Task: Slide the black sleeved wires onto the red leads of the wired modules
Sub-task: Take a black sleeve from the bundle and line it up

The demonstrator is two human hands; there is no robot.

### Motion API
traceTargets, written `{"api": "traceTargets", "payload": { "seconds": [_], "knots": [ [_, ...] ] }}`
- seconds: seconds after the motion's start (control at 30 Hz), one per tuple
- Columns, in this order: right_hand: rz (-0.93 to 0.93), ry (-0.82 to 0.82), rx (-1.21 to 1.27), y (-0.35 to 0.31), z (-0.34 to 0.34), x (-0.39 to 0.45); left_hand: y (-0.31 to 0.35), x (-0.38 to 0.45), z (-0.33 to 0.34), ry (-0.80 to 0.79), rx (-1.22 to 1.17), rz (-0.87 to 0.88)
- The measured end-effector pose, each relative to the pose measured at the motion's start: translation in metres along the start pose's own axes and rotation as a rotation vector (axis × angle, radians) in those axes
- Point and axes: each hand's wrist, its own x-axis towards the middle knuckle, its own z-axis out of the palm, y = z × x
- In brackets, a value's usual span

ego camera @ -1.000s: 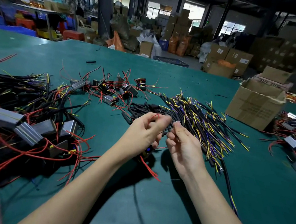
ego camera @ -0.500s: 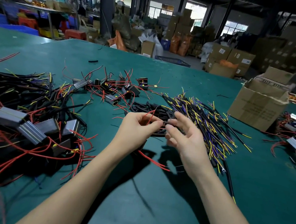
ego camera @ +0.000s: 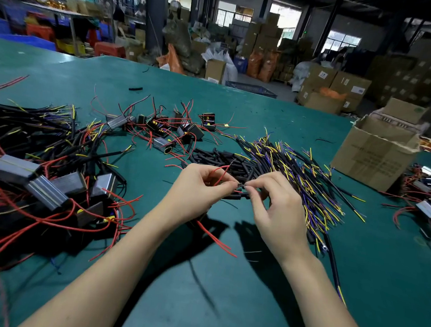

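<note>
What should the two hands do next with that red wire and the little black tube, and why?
Probably the right hand should push its short black tube along the thin red lead pinched by the left hand, since the fingertips already meet end to end.

Above the green table [ego camera: 220, 310], the left hand [ego camera: 195, 190] pinches a thin red lead [ego camera: 221, 173] while the right hand [ego camera: 276, 204] pinches a short black sleeve [ego camera: 240, 194] against it

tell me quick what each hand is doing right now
Left hand: pinching a red lead at its fingertips.
Right hand: pinching a short black sleeve against the lead's tip.
</note>
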Motion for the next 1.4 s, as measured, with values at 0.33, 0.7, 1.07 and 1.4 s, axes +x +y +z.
{"api": "traceTargets", "payload": {
  "seconds": [0.33, 0.7, 1.07, 1.4],
  "knots": [
    [0.118, -0.204, 0.022, 0.0, 0.0, 0.002, -0.015, 0.003, -0.001, -0.007, 0.29, 0.056],
    [-0.011, -0.111, 0.067, -0.002, 0.0, 0.002, -0.018, 0.001, -0.006, -0.125, 0.354, 0.225],
    [0.033, -0.168, -0.198, -0.001, 0.002, 0.0, -0.027, 0.0, -0.002, 0.051, 0.427, 0.283],
    [0.23, -0.317, -0.212, 0.044, 0.006, 0.041, -0.032, 0.001, 0.007, 0.287, 0.29, 0.163]
  ]
}}
